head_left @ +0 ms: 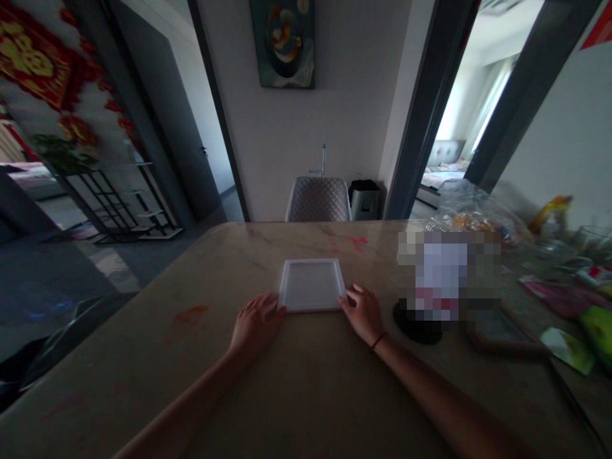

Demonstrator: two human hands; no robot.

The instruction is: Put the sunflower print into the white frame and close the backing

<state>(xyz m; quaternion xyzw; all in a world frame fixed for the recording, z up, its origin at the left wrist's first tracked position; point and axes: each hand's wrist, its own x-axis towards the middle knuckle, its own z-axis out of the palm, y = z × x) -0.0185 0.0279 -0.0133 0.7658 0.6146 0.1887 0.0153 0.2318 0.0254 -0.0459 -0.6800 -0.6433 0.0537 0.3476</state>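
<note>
Tray, white, shallow and square (pixel 312 285), lay flat on a marble-look counter (pixel 143 376) at twelve o'clock from the wrists, between both hands. Left hand (pixel 255 325): fingers loosely spread, tips against the tray's near left corner, pinching nothing. Right hand (pixel 364 313): fingers slightly curled, tips at the near right corner, also no pinch; red cord bracelet (pixel 378 341) on the wrist. Even contact from both sides suited so thin a rim. Nearest obstacle at two o'clock: pixelated item (pixel 442 274) on a black round base (pixel 417 325), clear plastic bag of food (pixel 478 217) behind it. Orange-red stain (pixel 190 313) at nine o'clock. Quilted grey chair (pixel 319 199) stood beyond the counter.
</note>
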